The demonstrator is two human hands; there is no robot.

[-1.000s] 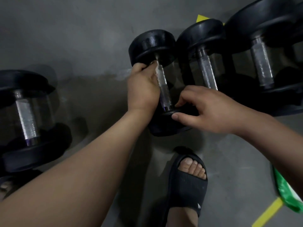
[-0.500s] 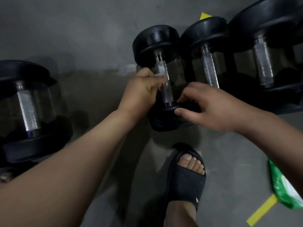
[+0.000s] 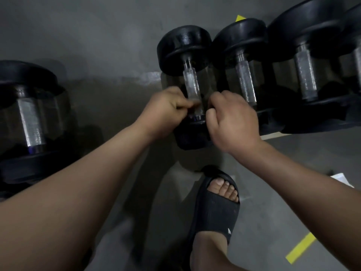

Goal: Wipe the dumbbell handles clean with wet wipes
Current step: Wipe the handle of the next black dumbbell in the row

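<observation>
A black dumbbell (image 3: 184, 46) lies on the grey floor, and its knurled metal handle (image 3: 191, 85) points toward me. My left hand (image 3: 166, 114) curls round the lower end of that handle. A pale, blurred bit of wet wipe (image 3: 196, 104) shows at its fingertips. My right hand (image 3: 232, 122) is curled over the dumbbell's near head (image 3: 187, 137), just right of the handle, and hides most of it.
Two larger dumbbells (image 3: 244, 83) (image 3: 304, 75) lie close on the right and another dumbbell (image 3: 29, 118) lies at the left. My foot in a black sandal (image 3: 216, 208) stands just below the near head. Yellow floor tape (image 3: 300, 247) and a white corner (image 3: 340, 178) show at the right.
My left hand slid down the handle from the far head to the near end. My right hand curled tighter on the near head. The green pack at the right left the view.
</observation>
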